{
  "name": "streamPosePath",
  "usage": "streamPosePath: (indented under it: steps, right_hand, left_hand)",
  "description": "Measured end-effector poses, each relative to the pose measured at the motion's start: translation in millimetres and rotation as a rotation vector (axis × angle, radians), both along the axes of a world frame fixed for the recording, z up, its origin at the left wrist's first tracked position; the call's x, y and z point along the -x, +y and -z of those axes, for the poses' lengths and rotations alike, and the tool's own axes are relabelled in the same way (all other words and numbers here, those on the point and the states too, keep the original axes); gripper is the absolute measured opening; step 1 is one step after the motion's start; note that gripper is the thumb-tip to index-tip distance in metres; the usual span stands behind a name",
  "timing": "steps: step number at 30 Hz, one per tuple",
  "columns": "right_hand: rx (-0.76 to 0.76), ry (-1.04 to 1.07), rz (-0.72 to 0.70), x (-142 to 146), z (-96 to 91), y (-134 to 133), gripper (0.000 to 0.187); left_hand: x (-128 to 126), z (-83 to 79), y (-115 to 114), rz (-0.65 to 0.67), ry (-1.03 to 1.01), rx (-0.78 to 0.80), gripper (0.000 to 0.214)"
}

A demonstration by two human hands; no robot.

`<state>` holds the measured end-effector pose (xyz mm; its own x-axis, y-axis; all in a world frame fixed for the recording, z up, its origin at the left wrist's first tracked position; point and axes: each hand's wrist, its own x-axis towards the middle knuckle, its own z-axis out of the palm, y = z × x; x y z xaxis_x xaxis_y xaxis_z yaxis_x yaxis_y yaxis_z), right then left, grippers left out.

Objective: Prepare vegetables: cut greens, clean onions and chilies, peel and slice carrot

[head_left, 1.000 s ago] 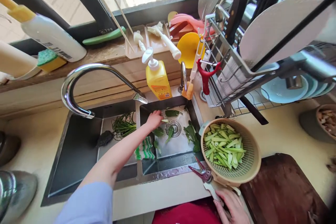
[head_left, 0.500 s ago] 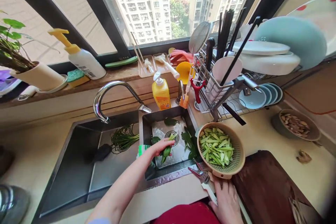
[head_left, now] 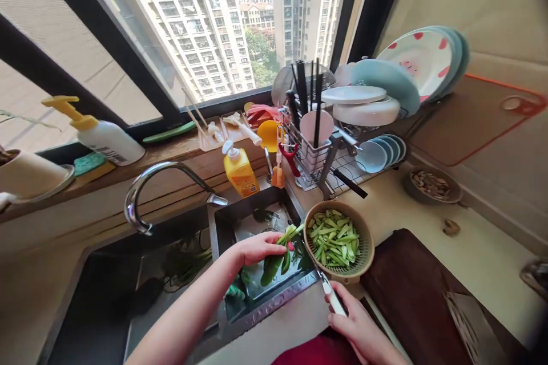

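My left hand (head_left: 260, 248) is over the small sink basin (head_left: 256, 303), its fingers closed round a leafy green vegetable (head_left: 270, 269). Pale stem ends stick out to the right, and dark leaves hang below. At the counter's front edge my right hand (head_left: 355, 316) grips white-handled shears (head_left: 335, 298) by the handle. Their blades point up and left, towards the stems but apart from them. Right behind the shears stands a beige colander (head_left: 370, 239) full of cut green stem pieces (head_left: 336, 239). More dark leaves lie in the basin, partly hidden by my left hand.
A larger basin (head_left: 107, 291) with a bunch of thin greens (head_left: 192, 262) lies left, under a curved tap (head_left: 132, 199). A brown cutting board (head_left: 406, 285) is at right. Behind stand a yellow soap bottle (head_left: 240, 172) and a loaded dish rack (head_left: 338, 179).
My right hand has picked up the shears from the counter edge. My left hand has lifted the greens and turned their stems to the right. The camera view has shifted right.
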<state>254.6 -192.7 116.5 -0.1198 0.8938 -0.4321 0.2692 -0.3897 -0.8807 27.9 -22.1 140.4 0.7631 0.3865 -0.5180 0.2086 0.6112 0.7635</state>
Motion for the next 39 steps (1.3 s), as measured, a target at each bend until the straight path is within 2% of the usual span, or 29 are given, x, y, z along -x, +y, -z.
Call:
streamPosePath:
  steps: [2, 5, 9, 14, 17, 22, 28, 33, 39]
  right_hand:
    - [0.003, 0.023, 0.017, -7.1, -11.8, 7.7, 0.054]
    - [-0.001, -0.050, 0.078, -20.8, -16.1, 11.5, 0.054]
    - [-0.039, -0.081, 0.147, -35.8, -9.7, 5.9, 0.051]
    - [-0.047, -0.094, 0.176, -46.1, -9.1, 0.3, 0.046]
    - [-0.031, -0.086, 0.184, -49.6, -11.1, -0.6, 0.042]
    - [0.019, -0.078, 0.235, -49.6, -12.2, -2.8, 0.040]
    - [0.033, -0.102, 0.285, -44.8, -7.1, -7.8, 0.039]
    - [0.025, -0.060, 0.308, -44.8, 2.9, -10.7, 0.045]
    - [0.023, -0.048, 0.319, -46.9, 1.5, -9.0, 0.032]
  left_hand:
    - [-26.0, -9.6, 4.2, 0.117, 0.006, 0.005, 0.030]
    - [-62.7, -13.0, 8.6, 0.273, 0.077, 0.032, 0.025]
    - [-96.2, -3.0, 13.8, 0.354, 0.171, 0.067, 0.019]
    - [-119.3, 13.1, 21.5, 0.418, 0.244, 0.100, 0.020]
    - [-130.7, 17.2, 24.2, 0.444, 0.281, 0.130, 0.021]
    - [-143.1, 16.2, 24.8, 0.414, 0.298, 0.162, 0.022]
    - [-142.4, 21.3, 26.5, 0.362, 0.200, 0.257, 0.027]
    - [-139.1, 21.4, 24.9, 0.297, 0.188, 0.219, 0.033]
    - [-139.4, 20.2, 14.8, 0.164, 0.166, 0.221, 0.041]
